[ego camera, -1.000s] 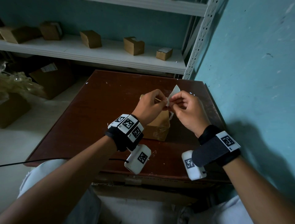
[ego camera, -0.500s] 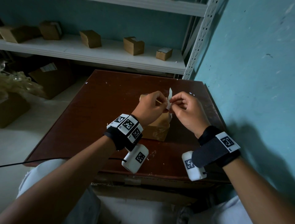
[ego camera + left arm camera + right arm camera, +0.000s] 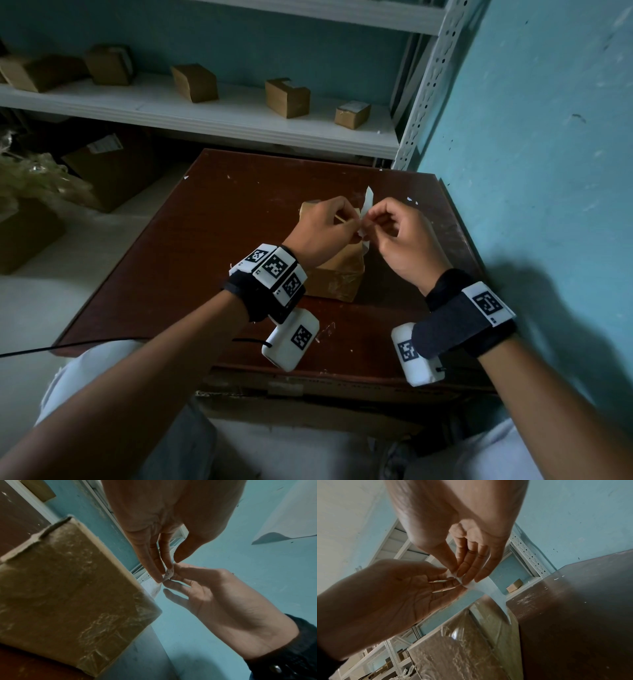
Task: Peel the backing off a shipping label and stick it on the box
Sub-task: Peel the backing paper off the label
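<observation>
- Head view: both hands meet over the cardboard box [image 3: 334, 274], pinching a small white shipping label [image 3: 367, 205] between them, held edge-on above the box top.
- Left hand [image 3: 320, 229]: fingertips [image 3: 158, 573] curled in and nipped on the label's near corner; printed marks show on the paper at the pinch.
- Right hand [image 3: 399, 236]: thumb and first fingers pinch the same corner from the other side, remaining fingers loosely spread below.
- Progress, judged: peel only just starting. Fingers are working one corner to split label from backing; cannot tell whether the layers have parted yet.
- From the right wrist, the rest of the label [image 3: 489, 589] hangs free as one strip down toward the box [image 3: 471, 649], tip near its top edge; touching or not, cannot tell.
- Left to do: strip the backing fully, lay the label on the box, press it flat. Nothing stuck on the box top so far.
- Box sealed with shiny clear tape, sits on a dark red-brown table [image 3: 191, 246], scuffed, with pale specks.
- Room: teal wall [image 3: 534, 154] on the right, white metal shelf [image 3: 205, 120] behind with several small cardboard boxes, more cartons on the floor at left. Dim light.
</observation>
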Action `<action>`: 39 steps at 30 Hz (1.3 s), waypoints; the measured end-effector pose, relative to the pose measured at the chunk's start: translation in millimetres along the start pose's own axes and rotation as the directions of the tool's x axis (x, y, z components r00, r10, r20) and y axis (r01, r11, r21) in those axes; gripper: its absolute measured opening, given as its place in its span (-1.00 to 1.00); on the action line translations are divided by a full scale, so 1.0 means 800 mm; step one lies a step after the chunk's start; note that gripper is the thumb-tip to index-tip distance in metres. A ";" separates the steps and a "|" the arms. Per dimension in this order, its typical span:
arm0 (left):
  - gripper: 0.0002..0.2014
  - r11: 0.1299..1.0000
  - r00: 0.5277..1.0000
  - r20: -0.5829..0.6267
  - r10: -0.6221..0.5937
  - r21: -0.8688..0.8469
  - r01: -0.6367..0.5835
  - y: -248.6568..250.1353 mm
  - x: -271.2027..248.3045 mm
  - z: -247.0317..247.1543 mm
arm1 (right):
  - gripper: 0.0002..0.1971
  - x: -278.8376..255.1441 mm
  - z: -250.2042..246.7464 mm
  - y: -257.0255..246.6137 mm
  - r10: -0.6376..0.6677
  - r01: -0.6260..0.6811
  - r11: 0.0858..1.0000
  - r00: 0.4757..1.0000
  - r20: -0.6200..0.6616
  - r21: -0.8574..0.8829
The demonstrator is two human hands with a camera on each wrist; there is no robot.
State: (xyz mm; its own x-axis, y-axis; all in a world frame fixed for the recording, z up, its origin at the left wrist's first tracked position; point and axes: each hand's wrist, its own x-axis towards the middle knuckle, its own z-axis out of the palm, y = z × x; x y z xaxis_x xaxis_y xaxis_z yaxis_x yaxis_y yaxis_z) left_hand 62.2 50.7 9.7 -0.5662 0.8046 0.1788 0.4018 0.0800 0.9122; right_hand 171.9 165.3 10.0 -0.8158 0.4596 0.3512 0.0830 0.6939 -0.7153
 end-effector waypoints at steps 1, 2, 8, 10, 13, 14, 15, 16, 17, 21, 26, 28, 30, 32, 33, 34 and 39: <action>-0.91 1.000 1.000 0.003 -0.003 -0.008 0.003 0.001 -0.001 0.000 | -0.89 0.000 0.000 0.000 0.001 -0.001 1.000 1.000 0.000 0.004; -0.91 1.000 1.000 0.003 0.005 -0.002 -0.005 0.001 -0.001 0.000 | -0.89 0.000 -0.001 -0.001 0.004 -0.004 1.000 1.000 0.001 0.008; -0.93 0.992 0.996 -0.040 0.079 0.107 -0.074 -0.002 0.000 0.000 | -0.91 -0.001 0.000 -0.002 0.021 -0.021 1.000 1.000 0.001 -0.004; -0.91 0.986 0.994 -0.053 0.098 0.139 -0.089 -0.003 0.002 0.000 | -0.90 0.000 0.000 -0.002 0.038 -0.038 0.999 0.999 -0.003 -0.009; -0.90 0.983 0.992 -0.068 0.106 0.158 -0.094 -0.004 0.003 0.000 | -0.88 0.000 0.000 -0.001 0.048 -0.049 0.998 0.999 -0.013 -0.026; -0.91 0.984 0.992 -0.070 0.108 0.152 -0.096 -0.004 0.003 0.000 | -0.88 0.000 0.000 0.000 0.052 -0.053 0.998 0.998 -0.019 -0.031; -0.92 0.985 0.991 -0.073 0.109 0.143 -0.098 -0.004 0.002 0.000 | -0.89 0.000 0.001 0.000 0.058 -0.058 0.998 0.998 -0.024 -0.033; -0.92 0.986 0.991 -0.076 0.109 0.137 -0.098 -0.003 0.002 0.000 | -0.89 0.000 0.000 0.000 0.063 -0.063 0.998 0.998 -0.029 -0.031; -0.93 0.986 0.991 -0.079 0.108 0.133 -0.097 -0.003 0.002 0.000 | -0.90 0.000 0.000 0.000 0.066 -0.067 0.997 0.997 -0.033 -0.029; -0.92 0.989 0.990 -0.092 0.103 0.112 -0.093 -0.004 0.003 0.001 | -0.90 0.001 0.000 0.000 0.087 -0.088 0.996 0.995 -0.042 -0.020; -0.93 0.988 0.986 -0.114 0.119 0.117 -0.105 -0.004 0.003 0.001 | -0.91 0.000 0.000 0.000 0.092 -0.093 0.996 0.995 -0.037 -0.014; -0.93 0.987 0.985 -0.122 0.121 0.120 -0.106 -0.004 0.003 0.002 | -0.91 0.000 0.000 -0.001 0.088 -0.088 0.996 0.996 -0.033 -0.014; -0.94 0.987 0.984 -0.133 0.121 0.124 -0.104 -0.005 0.003 0.002 | -0.91 0.000 0.000 -0.001 0.087 -0.087 0.996 0.996 -0.030 -0.015; -0.93 0.988 0.985 -0.134 0.112 0.123 -0.096 -0.004 0.003 0.001 | -0.91 0.000 -0.001 -0.001 0.088 -0.089 0.996 0.996 -0.028 -0.016; -0.93 0.989 0.987 -0.127 0.101 0.120 -0.086 -0.002 0.002 0.001 | -0.92 0.000 -0.001 -0.001 0.089 -0.089 0.996 0.996 -0.028 -0.018; -0.91 0.991 0.990 -0.115 0.084 0.115 -0.070 -0.001 0.002 0.001 | -0.92 0.000 -0.001 -0.001 0.087 -0.087 0.996 0.996 -0.027 -0.021; -0.82 0.998 0.998 -0.055 -0.035 0.043 0.037 0.005 0.002 0.000 | -0.95 -0.002 -0.001 -0.003 0.010 -0.012 0.998 0.999 -0.032 -0.056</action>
State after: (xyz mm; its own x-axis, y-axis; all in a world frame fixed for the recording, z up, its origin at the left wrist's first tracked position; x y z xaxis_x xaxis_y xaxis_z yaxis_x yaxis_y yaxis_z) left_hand 62.8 52.3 14.1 -0.6189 0.7675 0.1673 0.4108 0.1347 0.9017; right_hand 173.2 163.8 11.5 -0.7962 0.4842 0.3629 0.1248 0.7183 -0.6845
